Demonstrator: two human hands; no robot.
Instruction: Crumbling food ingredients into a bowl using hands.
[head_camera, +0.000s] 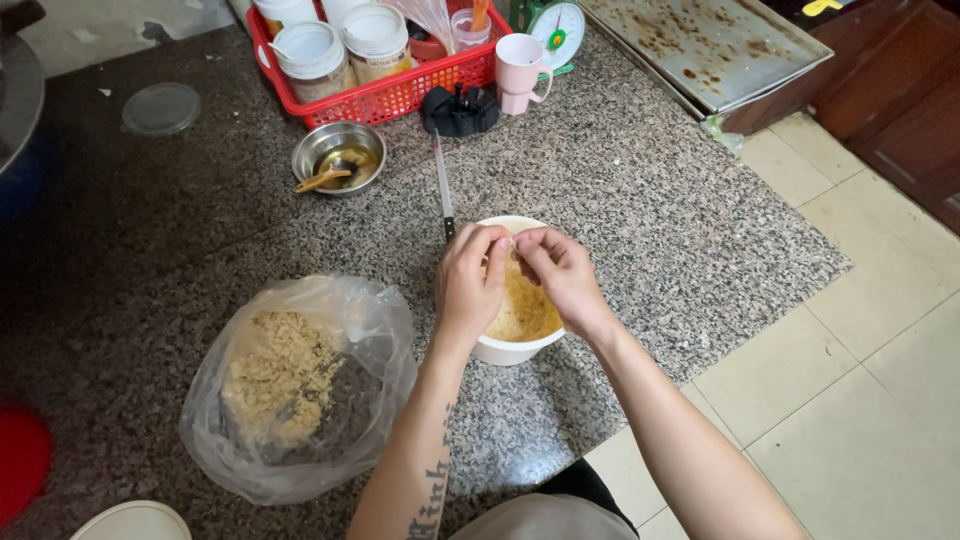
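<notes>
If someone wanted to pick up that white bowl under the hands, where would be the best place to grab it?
Probably by the near rim and outer wall of the white bowl, coming from the person's side. That part is bare; the left hand and right hand cover the top, and a knife lies at the far edge.

left hand (470, 285): bare, no rings | left forearm: dark script tattoo | right hand (560, 270): bare | sleeves: none | lap: grey garment, black edge

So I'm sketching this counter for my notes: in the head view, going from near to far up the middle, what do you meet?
White bowl with both hands over it, left hand and right hand → knife → black holder → red basket of jars.
</notes>
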